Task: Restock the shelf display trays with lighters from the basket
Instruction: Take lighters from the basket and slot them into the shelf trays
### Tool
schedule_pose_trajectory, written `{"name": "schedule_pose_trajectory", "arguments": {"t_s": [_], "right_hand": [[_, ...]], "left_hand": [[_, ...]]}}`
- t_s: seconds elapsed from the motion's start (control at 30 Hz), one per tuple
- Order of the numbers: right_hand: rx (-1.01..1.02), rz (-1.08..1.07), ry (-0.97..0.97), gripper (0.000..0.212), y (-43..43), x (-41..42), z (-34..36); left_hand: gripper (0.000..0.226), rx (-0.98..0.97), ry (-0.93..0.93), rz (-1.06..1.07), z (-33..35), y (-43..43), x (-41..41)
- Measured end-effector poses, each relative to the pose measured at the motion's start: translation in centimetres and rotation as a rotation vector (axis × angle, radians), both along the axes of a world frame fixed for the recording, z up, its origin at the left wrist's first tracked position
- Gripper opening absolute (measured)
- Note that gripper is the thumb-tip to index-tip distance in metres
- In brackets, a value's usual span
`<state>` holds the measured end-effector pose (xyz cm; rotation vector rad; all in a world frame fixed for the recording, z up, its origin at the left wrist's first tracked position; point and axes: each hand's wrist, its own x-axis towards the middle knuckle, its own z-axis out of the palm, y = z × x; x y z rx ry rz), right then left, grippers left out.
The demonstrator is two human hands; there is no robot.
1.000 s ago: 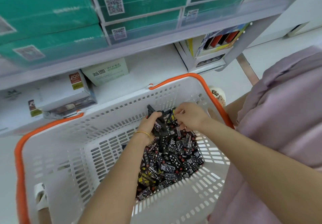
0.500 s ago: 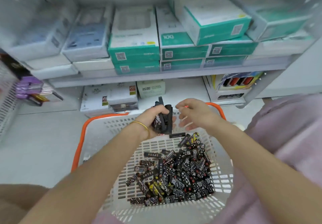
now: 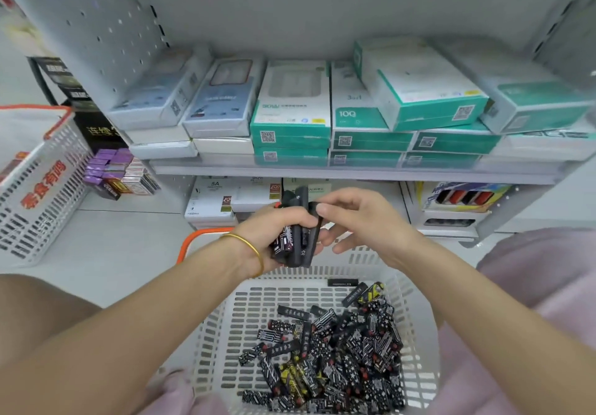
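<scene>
At 6 o'clock a white slotted basket (image 3: 225, 334) with an orange rim holds a loose heap of black patterned lighters (image 3: 342, 353), piled toward its right side. Above its far rim, the left hand (image 3: 271, 230) curls tightly round an upright bundle of lighters (image 3: 295, 250). The right hand (image 3: 364, 221) pinches the top of the rightmost one, other fingers loosely spread. At 3 o'clock a shelf display tray (image 3: 451, 221) shows red and black items. At 9 o'clock stands a second basket (image 3: 42, 195); at 12, stacked teal boxes (image 3: 290, 124).
</scene>
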<state>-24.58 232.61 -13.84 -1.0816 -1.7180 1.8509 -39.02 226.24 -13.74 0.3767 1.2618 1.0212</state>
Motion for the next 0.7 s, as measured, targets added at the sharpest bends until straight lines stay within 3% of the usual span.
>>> {"name": "schedule_pose_trajectory", "arguments": {"t_s": [0.23, 0.7], "right_hand": [[0.095, -0.060, 0.015, 0.018, 0.5, 0.4, -0.1], [-0.048, -0.078, 0.120, 0.018, 0.6, 1.1, 0.2]], "left_hand": [[0.011, 0.003, -0.057, -0.007, -0.5, 0.9, 0.9], [0.009, -0.002, 0.007, 0.056, -0.1, 1.2, 2.2]]}}
